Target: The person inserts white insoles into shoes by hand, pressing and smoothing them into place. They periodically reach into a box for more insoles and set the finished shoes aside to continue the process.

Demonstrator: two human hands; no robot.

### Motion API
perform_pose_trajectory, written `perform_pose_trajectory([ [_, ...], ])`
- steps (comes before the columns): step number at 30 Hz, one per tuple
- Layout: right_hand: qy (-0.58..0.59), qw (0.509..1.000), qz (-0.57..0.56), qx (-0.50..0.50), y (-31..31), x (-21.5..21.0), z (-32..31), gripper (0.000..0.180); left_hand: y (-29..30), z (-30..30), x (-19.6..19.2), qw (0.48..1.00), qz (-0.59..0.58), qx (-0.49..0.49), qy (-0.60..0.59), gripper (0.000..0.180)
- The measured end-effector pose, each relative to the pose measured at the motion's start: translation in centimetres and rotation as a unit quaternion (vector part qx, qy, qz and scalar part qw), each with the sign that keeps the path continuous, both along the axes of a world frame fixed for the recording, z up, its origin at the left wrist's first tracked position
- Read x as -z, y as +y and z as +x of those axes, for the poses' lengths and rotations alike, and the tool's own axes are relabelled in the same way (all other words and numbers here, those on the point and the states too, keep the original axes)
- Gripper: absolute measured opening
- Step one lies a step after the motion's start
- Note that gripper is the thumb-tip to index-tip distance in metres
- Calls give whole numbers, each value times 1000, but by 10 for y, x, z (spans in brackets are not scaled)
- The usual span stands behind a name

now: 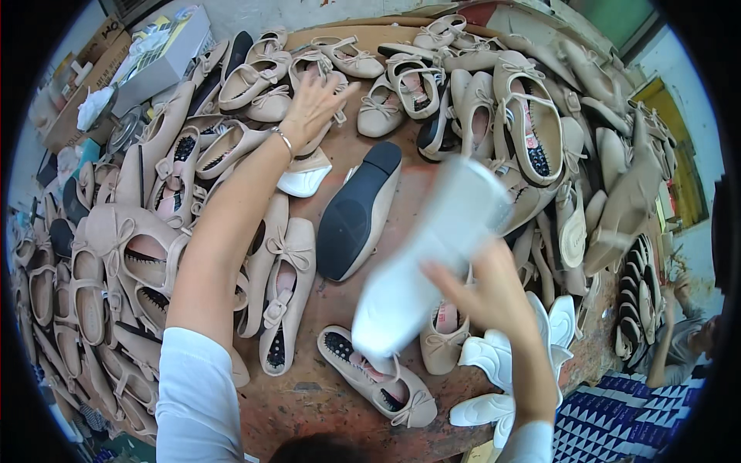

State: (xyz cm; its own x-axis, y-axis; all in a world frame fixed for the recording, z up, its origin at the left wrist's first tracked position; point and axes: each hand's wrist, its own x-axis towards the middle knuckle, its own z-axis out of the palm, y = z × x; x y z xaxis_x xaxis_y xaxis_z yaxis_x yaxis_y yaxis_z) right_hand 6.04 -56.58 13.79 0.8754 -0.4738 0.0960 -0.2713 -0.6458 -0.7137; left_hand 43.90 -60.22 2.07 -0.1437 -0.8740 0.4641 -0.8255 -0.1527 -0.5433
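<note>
My left hand (316, 104) reaches to the far middle of the table, its fingers spread over a beige ballet flat (310, 62). Whether the fingertips press on the shoe I cannot tell. In my right hand (490, 293), over the table's middle, is a white shoe-shaped insert (424, 262), smeared by motion. Beneath it lies a beige flat with a bow (413, 401). Between my arms, another flat rests sole up, showing its black sole (359, 212). Close to my left wrist, a white insert (305, 179) pokes out of a shoe.
Heaps of beige flats (143, 255) crowd the left, the far side and the right of the worn reddish table (309, 405). More white inserts (494, 409) lie by my right forearm. Boxes (166, 54) stand at the far left. Another person (683, 347) is at the right edge.
</note>
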Motion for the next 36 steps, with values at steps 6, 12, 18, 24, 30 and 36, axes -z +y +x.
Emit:
perform_pose_trajectory([
  [6, 173, 924, -332, 70, -144, 90, 158, 44, -44, -41, -2, 987, 146, -53, 46, 19],
  [12, 241, 908, -303, 159, -143, 98, 223, 41, -33, -7, 9, 986, 2, 15, 165, 11],
  [18, 145, 961, -221, 78, -124, 70, 175, 43, -3, -46, -38, 943, 120, 91, 298, 12],
  [24, 139, 986, -17, -93, -19, -3, 74, 31, 111, -129, -132, 859, 364, 119, 339, 9],
  [30, 74, 969, 151, -180, 47, -55, 8, 27, 115, -62, -182, 676, 459, 106, 567, 39],
  [36, -109, 833, 542, 24, 61, -27, -43, 38, 70, 49, -77, 960, 242, -112, 82, 59],
])
